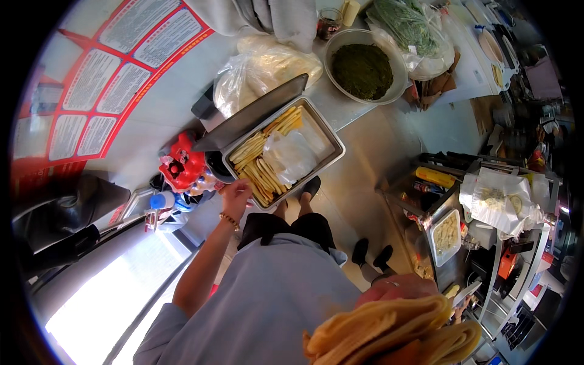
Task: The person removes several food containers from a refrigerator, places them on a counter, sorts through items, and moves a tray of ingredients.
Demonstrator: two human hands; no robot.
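My left hand point(236, 197) is at the near left corner of a metal tray point(338, 147), its fingers at the rim; whether it grips the rim is unclear. In the tray lie rows of thin, yellowish folded flat pieces point(262, 175), apparently flatbread or dough, and a clear plastic bag point(292, 155). A dark metal lid point(255, 114) stands tilted along the tray's far left side. At the lower right, close to the camera, my right hand point(397, 289) holds a stack of folded flatbreads point(388, 331); its fingers are mostly hidden behind them.
A bowl of dark green chopped filling point(362, 70), a plastic bag of pale food point(264, 68) and a bag of greens point(410, 34) stand beyond the tray. Red bottles point(182, 162) are at left. At right, a cart holds a white tray point(446, 237); another person's feet point(372, 253) are near it.
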